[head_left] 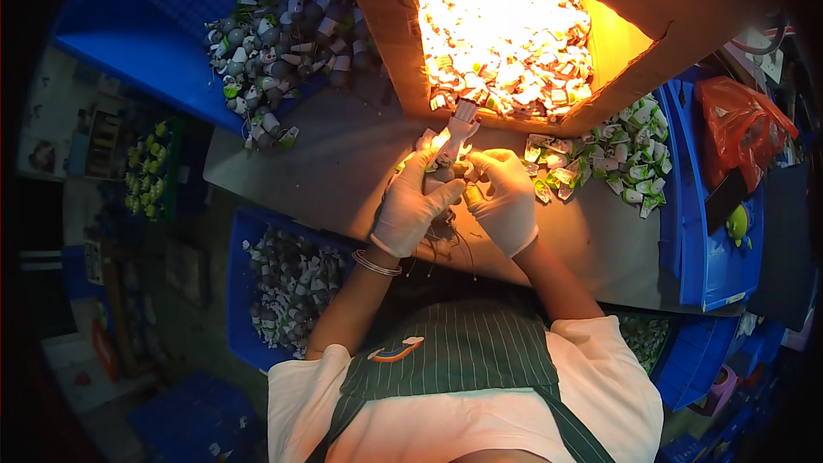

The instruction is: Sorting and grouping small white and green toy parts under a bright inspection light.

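Observation:
In a white glove, my left hand [405, 210] is closed at the middle of the grey work table [343, 146]. Its fingers hold a small white-and-grey plastic part [456, 137], which points up toward the lit box. Close beside it, my right hand [504, 204], gloved too, pinches at the same spot with thumb and fingers. What lies between its fingertips is too small and covered to name. Dark thin strands [441, 236] hang below the hands at the table's near edge.
A cardboard box [377, 9] holds a glaringly lit heap of small parts [506, 51]. Grey-and-white parts [283, 51] spill from a blue bin [137, 43] at left. White-and-green parts [634, 159] lie at right, beside blue trays [686, 206] and a red plastic bag [741, 124].

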A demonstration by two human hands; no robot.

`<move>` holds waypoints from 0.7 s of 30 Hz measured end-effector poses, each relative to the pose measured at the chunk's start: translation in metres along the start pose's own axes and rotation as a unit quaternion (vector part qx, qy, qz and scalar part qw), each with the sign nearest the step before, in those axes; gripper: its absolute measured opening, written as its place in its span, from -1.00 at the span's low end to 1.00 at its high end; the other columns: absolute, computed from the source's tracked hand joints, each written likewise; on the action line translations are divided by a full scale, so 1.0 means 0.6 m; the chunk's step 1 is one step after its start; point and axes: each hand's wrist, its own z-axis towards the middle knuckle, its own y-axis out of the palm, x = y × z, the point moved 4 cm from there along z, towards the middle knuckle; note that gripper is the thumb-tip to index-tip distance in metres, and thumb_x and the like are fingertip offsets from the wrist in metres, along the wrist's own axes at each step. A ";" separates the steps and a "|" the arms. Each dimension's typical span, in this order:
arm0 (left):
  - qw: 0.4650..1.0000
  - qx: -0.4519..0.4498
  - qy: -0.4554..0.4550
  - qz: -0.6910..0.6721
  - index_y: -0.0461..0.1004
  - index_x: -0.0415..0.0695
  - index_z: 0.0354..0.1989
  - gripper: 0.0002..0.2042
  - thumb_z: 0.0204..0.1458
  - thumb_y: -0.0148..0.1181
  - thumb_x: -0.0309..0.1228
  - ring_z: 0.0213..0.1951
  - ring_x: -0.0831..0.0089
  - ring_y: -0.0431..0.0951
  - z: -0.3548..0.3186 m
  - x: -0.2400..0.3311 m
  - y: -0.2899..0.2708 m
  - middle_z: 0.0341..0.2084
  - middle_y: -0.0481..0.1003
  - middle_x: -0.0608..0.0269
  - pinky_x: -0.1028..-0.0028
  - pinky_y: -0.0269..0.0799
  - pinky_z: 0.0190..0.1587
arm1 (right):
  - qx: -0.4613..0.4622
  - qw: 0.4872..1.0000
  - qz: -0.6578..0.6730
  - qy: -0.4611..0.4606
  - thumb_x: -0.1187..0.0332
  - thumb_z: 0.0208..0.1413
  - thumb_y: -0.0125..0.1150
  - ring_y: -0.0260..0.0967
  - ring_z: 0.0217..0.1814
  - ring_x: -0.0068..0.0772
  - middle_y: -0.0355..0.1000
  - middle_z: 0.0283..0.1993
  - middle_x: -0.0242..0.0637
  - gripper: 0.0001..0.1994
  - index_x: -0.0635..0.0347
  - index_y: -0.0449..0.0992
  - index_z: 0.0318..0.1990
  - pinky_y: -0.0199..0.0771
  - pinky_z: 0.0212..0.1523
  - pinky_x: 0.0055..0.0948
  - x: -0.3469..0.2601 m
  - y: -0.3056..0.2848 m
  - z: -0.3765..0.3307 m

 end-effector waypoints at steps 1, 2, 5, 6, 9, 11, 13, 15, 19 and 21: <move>1.000 0.000 0.000 0.000 0.21 -0.22 0.21 -0.49 0.08 0.24 -0.52 -0.37 0.69 0.42 0.000 0.002 -0.001 -0.35 0.41 0.36 0.64 0.43 -0.34 | -0.004 1.000 0.017 0.022 0.61 -0.16 0.32 0.42 -0.28 -0.46 0.45 -0.23 -0.27 -0.64 0.21 0.54 -0.10 0.44 -0.33 -0.55 0.003 0.001 -0.001; 1.000 0.001 0.005 -0.003 0.20 -0.22 0.21 -0.48 0.07 0.24 -0.53 -0.36 0.69 0.43 -0.001 0.004 -0.004 -0.34 0.41 0.36 0.63 0.44 -0.33 | -0.009 0.998 0.034 0.043 0.60 -0.05 0.30 0.38 -0.32 -0.62 0.44 -0.16 -0.30 -0.66 0.24 0.51 -0.06 0.41 -0.41 -0.63 0.005 0.002 -0.001; 1.000 0.005 -0.010 0.006 0.22 -0.22 0.20 -0.47 0.04 0.25 -0.55 -0.32 0.69 0.45 -0.005 0.008 -0.004 -0.29 0.44 0.34 0.61 0.46 -0.31 | -0.054 0.904 0.343 0.249 0.47 0.07 0.30 0.40 -0.26 -0.64 0.48 -0.12 -0.32 -0.66 0.28 0.45 0.02 0.41 -0.34 -0.64 0.013 0.003 0.009; 0.999 0.009 -0.031 0.018 0.24 -0.22 0.19 -0.47 0.02 0.26 -0.57 -0.29 0.70 0.46 -0.007 0.006 -0.004 -0.26 0.46 0.32 0.61 0.46 -0.29 | -0.100 0.895 0.344 0.266 0.36 0.13 0.28 0.41 -0.20 -0.63 0.49 -0.10 -0.31 -0.64 0.31 0.42 0.03 0.40 -0.28 -0.63 0.008 0.000 0.015; 0.998 0.025 0.035 0.042 0.31 -0.23 0.13 -0.49 -0.05 0.28 -0.58 -0.19 0.52 0.52 -0.005 -0.009 -0.005 -0.18 0.50 0.19 0.48 0.48 -0.15 | -0.134 0.863 0.391 0.291 0.34 0.12 0.29 0.41 -0.17 -0.60 0.49 -0.10 -0.29 -0.63 0.32 0.41 0.02 0.40 -0.29 -0.62 0.004 0.017 0.016; 0.983 0.051 0.091 0.152 0.35 -0.23 0.09 -0.50 -0.09 0.30 -0.57 -0.14 0.39 0.52 -0.003 -0.011 -0.012 -0.15 0.51 0.12 0.40 0.45 -0.08 | -0.138 0.855 0.396 0.305 0.42 0.11 0.29 0.45 -0.08 -0.53 0.52 -0.08 -0.26 -0.67 0.33 0.44 0.00 0.47 -0.10 -0.52 0.009 0.020 0.013; 0.952 0.077 0.146 0.259 0.38 -0.22 0.06 -0.52 -0.12 0.31 -0.57 -0.08 0.27 0.52 -0.004 -0.003 -0.009 -0.13 0.52 0.06 0.31 0.43 -0.02 | -0.132 0.853 0.421 0.277 0.33 0.09 0.33 0.40 -0.15 -0.58 0.48 -0.07 -0.28 -0.59 0.31 0.39 0.04 0.42 -0.21 -0.56 0.011 0.027 0.011; 0.929 0.070 0.196 0.306 0.41 -0.21 0.04 -0.54 -0.12 0.32 -0.50 -0.01 0.11 0.48 -0.007 0.012 0.005 -0.13 0.51 -0.01 0.20 0.35 0.06 | -0.128 0.853 0.414 0.291 0.33 0.07 0.35 0.40 -0.15 -0.58 0.48 -0.09 -0.29 -0.60 0.30 0.40 0.01 0.42 -0.17 -0.55 0.008 0.029 0.012; 0.949 0.011 0.139 0.283 0.44 -0.21 -0.01 -0.59 -0.06 0.32 -0.42 -0.07 0.14 0.51 -0.020 0.005 0.001 -0.16 0.51 0.00 0.25 0.38 0.00 | -0.107 0.859 0.421 0.272 0.36 0.02 0.38 0.39 -0.16 -0.57 0.44 -0.21 -0.38 -0.69 0.24 0.41 -0.14 0.41 -0.08 -0.52 0.000 0.031 0.001; 0.979 -0.016 0.036 0.200 0.46 -0.21 -0.07 -0.65 -0.02 0.31 -0.34 -0.16 0.14 0.52 -0.031 0.007 0.006 -0.21 0.52 0.01 0.29 0.40 -0.03 | -0.090 0.862 0.424 0.263 0.37 0.00 0.39 0.39 -0.17 -0.58 0.43 -0.24 -0.40 -0.70 0.21 0.40 -0.18 0.41 -0.09 -0.53 -0.020 0.033 0.000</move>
